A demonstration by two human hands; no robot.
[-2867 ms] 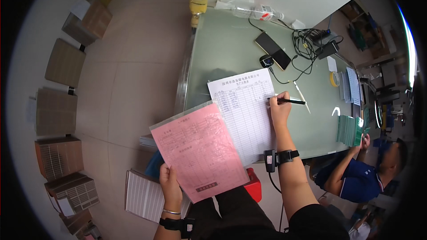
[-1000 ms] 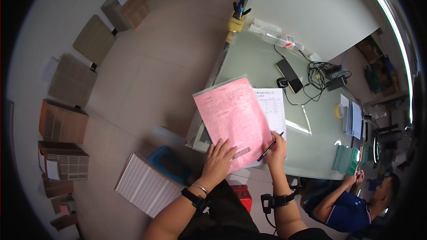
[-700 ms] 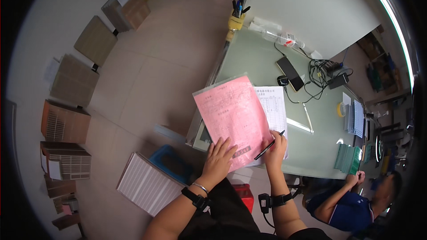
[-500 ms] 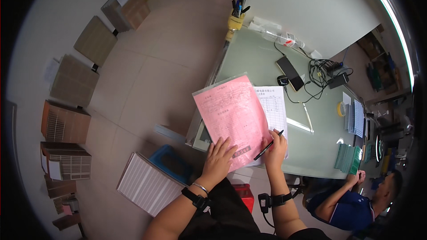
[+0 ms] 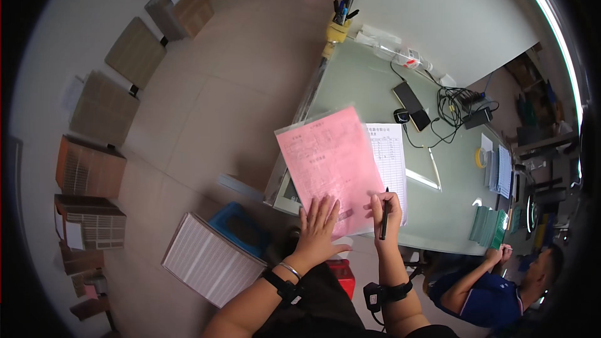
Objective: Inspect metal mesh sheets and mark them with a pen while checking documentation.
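Observation:
A pink printed sheet in a clear plastic sleeve [image 5: 328, 156] lies at the near left corner of the glass-topped table, partly over a white printed form [image 5: 391, 169]. My left hand [image 5: 319, 225] rests flat on the sheet's lower edge with its fingers spread. Beside the sheet's lower right, my right hand [image 5: 387, 216] is closed around a black pen [image 5: 384, 219], which stands nearly upright in the picture. The white form's left part is hidden under the pink sheet.
Farther back on the table [image 5: 350, 81] lie a phone [image 5: 411, 105], tangled black cables [image 5: 454, 106] and a plastic bottle [image 5: 400, 55]. A yellow pen holder [image 5: 338, 28] stands at the back left. Another person [image 5: 482, 294] sits at the right, hands by green boards [image 5: 488, 226]. A blue stool [image 5: 241, 228] stands lower left.
My left hand has slid slightly right, its thumb now stretched out. The pen has swung from a slant to nearly upright in my right hand. The sheet's glare has faded.

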